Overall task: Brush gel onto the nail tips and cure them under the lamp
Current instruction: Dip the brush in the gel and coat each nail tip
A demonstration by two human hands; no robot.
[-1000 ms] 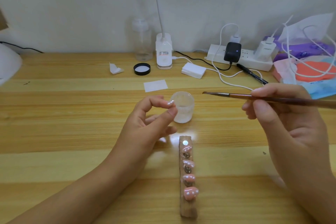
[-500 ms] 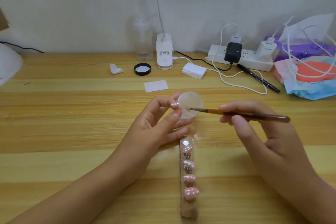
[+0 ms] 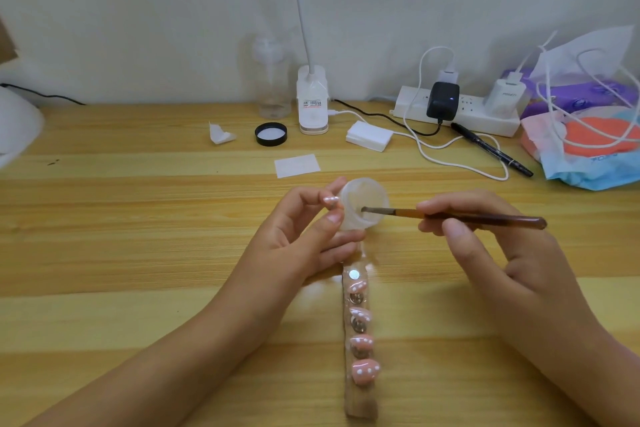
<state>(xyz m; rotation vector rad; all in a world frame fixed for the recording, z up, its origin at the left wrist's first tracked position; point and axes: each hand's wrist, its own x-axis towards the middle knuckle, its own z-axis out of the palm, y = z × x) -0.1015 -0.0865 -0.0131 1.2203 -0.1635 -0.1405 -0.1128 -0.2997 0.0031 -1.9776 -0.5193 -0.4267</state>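
— Wooden desk (image 3: 138, 253), pale wall behind. Where's the tip (image 3: 330, 200)?
— Pinched between thumb and forefinger of the left hand (image 3: 294, 239), at their very ends, just left of the jar (image 3: 372, 191).
— And the jar?
— Mid-desk, tilted, mouth toward us, leaning on that hand's lower fingers.
— Right hand (image 3: 491, 246)?
— Curled fingers grip the brush (image 3: 485, 218); its bristles sit in the jar's mouth, near the tip, apart from it.
— Others?
— Four tips (image 3: 365, 371) on a strip (image 3: 360, 406) toward the front edge, just below the left fingers.
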